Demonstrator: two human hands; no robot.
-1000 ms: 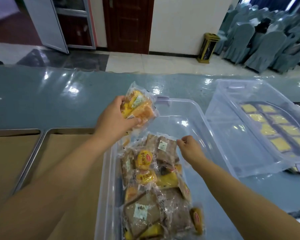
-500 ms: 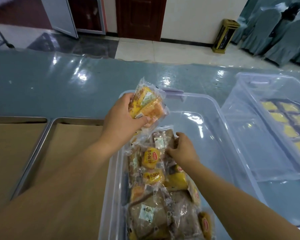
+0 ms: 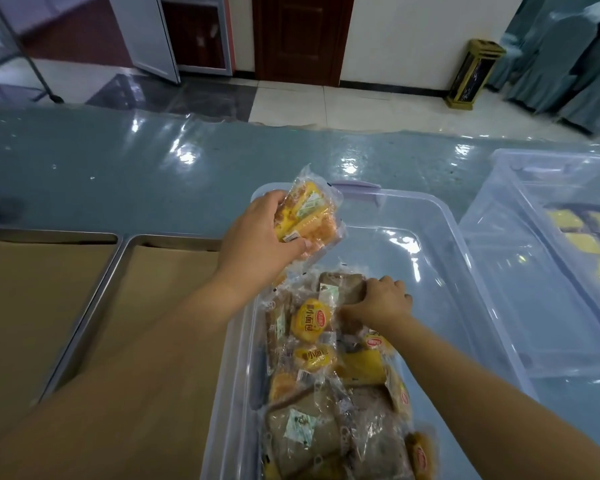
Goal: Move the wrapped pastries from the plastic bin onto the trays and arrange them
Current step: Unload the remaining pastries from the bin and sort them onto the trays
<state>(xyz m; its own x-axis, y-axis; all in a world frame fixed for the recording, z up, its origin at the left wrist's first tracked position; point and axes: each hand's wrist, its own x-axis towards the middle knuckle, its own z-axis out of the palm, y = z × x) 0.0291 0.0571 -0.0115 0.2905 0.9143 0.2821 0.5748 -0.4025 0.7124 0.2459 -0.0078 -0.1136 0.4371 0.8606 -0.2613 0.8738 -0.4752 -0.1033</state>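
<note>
A clear plastic bin (image 3: 440, 244) stands in front of me, its near half filled with several wrapped pastries (image 3: 329, 393), yellow and brown. My left hand (image 3: 260, 237) holds a bundle of yellow wrapped pastries (image 3: 309, 216) above the bin's far left corner. Inside the bin my right hand (image 3: 378, 303) grips a brown wrapped pastry (image 3: 343, 285) at the far end of the pile. Two metal trays lined with brown paper lie to the left, the nearer tray (image 3: 146, 306) beside the bin and the other tray (image 3: 32, 292) further left.
A second clear bin (image 3: 520, 271) stands to the right, with yellow squares showing through it. The table carries a glossy blue-grey cover (image 3: 136, 174). Beyond its far edge are tiled floor, a door and a gold waste bin (image 3: 471, 74).
My right hand has gone down from above the pile and closed on the brown pastry. The left hand keeps its yellow bundle in about the same place. The view has shifted.
</note>
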